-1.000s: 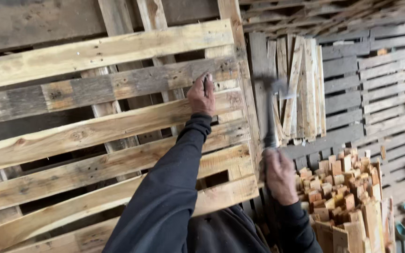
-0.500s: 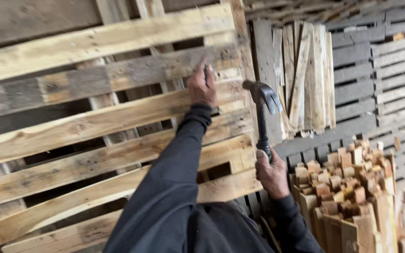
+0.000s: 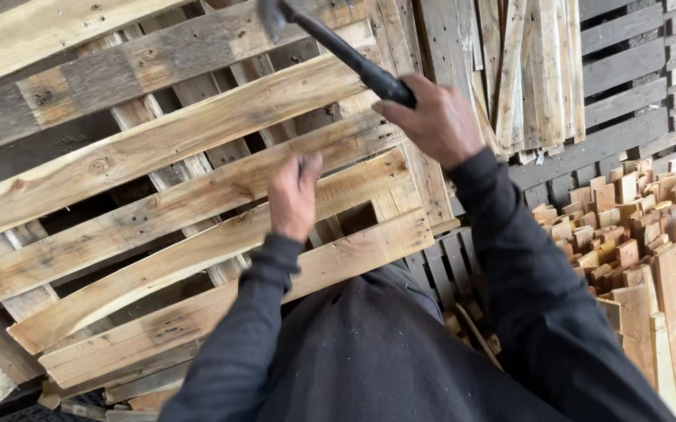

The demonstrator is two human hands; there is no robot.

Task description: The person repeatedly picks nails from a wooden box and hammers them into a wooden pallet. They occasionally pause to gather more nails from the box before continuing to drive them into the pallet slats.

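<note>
Against the upright wooden pallet, the person's left hand is pressing on one of the middle slats, fingers curled against the wood; whether it is pinching something small cannot be told. The right hand is closed tight around the dark handle of a hammer, whose metal head is sitting near the pallet's top edge. That hammer looks head-heavy and stiff, best held low on the handle as it is being held. The slats look rough, rigid and splintery. Stacked wood blocks are crowding the right side, and leaning boards are standing just beyond the pallet's right edge, leaving swing room mostly above.
</note>
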